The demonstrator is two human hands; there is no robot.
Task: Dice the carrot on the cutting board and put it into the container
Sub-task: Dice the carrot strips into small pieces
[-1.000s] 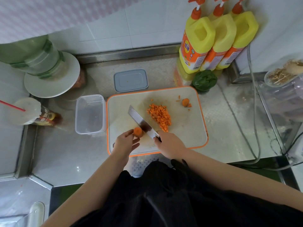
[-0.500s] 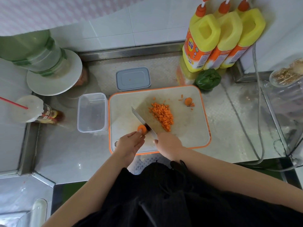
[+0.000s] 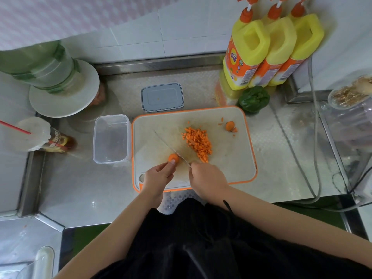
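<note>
A white cutting board (image 3: 231, 166) with an orange rim lies on the steel counter. My left hand (image 3: 159, 176) pinches a short carrot piece (image 3: 173, 157) near the board's front left. My right hand (image 3: 207, 178) grips a knife (image 3: 171, 148) whose blade stands on edge just right of that piece. A heap of diced carrot (image 3: 198, 143) lies mid-board, and a carrot end (image 3: 230, 125) sits at the far right corner. The clear plastic container (image 3: 111, 138) stands empty just left of the board.
A grey lid (image 3: 162, 97) lies behind the board. Three yellow detergent bottles (image 3: 267, 49) and a green leafy vegetable (image 3: 254, 98) stand at the back right. A large water bottle (image 3: 42, 67) and a cup with a straw (image 3: 34, 135) are on the left. Cables (image 3: 314, 137) run along the right.
The knife blade has turned from flat to edge-on beside the carrot piece. My left hand has shifted its fingers onto the piece's near side.
</note>
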